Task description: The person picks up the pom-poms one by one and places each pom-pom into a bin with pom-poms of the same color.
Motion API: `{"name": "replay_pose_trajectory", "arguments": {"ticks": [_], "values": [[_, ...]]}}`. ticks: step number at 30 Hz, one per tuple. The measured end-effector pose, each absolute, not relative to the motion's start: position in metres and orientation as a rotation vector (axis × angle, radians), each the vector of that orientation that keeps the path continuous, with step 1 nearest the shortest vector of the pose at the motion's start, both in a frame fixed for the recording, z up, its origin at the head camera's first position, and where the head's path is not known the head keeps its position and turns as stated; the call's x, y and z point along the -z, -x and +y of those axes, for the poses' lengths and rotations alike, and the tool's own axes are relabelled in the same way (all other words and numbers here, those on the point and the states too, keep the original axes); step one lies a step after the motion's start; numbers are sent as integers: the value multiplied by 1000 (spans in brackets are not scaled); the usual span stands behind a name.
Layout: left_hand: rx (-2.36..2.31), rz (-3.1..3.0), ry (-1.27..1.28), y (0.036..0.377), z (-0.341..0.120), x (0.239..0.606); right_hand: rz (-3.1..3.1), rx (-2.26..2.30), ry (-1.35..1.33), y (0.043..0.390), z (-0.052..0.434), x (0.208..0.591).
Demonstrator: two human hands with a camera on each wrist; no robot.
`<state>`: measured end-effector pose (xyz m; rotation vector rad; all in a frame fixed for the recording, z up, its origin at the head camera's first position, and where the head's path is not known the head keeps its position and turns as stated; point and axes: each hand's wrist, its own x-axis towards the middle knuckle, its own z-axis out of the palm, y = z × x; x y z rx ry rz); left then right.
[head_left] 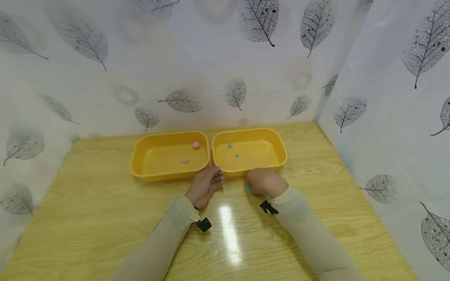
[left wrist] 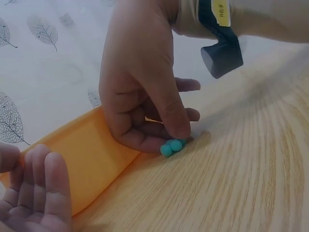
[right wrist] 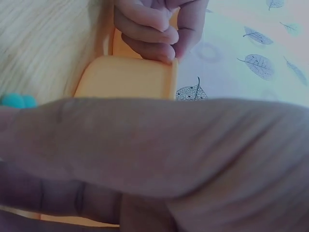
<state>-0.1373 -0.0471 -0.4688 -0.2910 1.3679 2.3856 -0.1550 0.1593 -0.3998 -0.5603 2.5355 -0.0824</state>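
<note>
My right hand (head_left: 266, 182) is in front of the right yellow tray (head_left: 250, 170). Between thumb and forefinger it pinches a small teal cluster of little balls (left wrist: 173, 146), low over the wooden table. At the left front corner of that same tray, my left hand (head_left: 206, 185) has its thumb on the rim and its fingers against the outer wall. The right wrist view shows the left hand (right wrist: 154, 29) gripping this rim. Inside the right tray lie a teal ball (head_left: 230, 145) and a smaller teal piece (head_left: 237, 155).
Beside it stands the left yellow tray (head_left: 168, 176), holding a pink ball (head_left: 196, 145) and a cluster of small pink balls (head_left: 185, 160). Both trays sit at the back of the wooden table (head_left: 105, 218), near a leaf-patterned curtain (head_left: 211, 70) that also runs along the sides.
</note>
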Motion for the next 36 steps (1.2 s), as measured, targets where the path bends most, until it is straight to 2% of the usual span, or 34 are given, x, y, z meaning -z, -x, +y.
{"name": "replay_pose_trajectory", "arguments": {"ticks": [26,36], "values": [[-2381,1392,296,136,-47,469,2610,192,549,154,155,407],[-2372,1401,313,137,-47,468,2534,423,809,153,167,382]]}}
